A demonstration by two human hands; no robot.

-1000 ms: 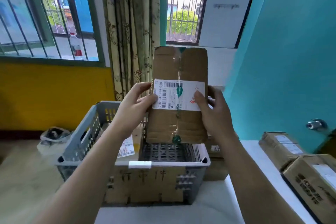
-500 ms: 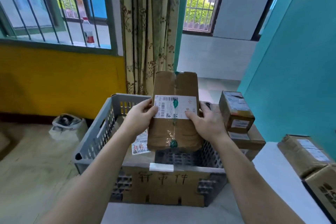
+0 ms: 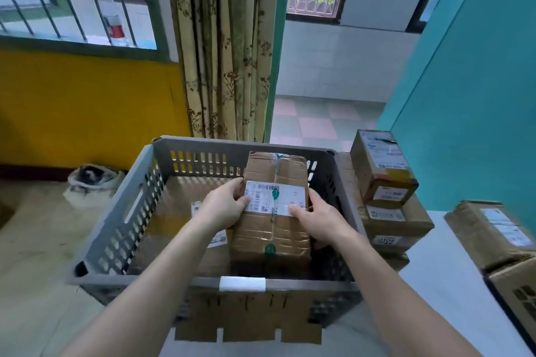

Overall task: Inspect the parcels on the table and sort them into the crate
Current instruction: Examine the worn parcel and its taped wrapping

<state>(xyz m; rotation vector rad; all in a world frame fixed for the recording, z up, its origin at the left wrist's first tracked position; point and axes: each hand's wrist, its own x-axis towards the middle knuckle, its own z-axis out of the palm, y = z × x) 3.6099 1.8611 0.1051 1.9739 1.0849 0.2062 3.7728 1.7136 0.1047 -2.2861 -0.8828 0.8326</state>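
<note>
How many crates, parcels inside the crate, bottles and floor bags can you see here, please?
Crates: 1, the grey crate
Parcels inside it: 2, the held parcel gripped by the left hand and right hand, and the flat parcel beside it
Bottles: 1, the bottle at the window
Floor bags: 1, the bag
Total: 5

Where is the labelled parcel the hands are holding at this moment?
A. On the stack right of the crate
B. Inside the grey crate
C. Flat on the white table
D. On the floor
B: both the left hand and right hand hold the parcel within the walls of the grey crate.
</note>
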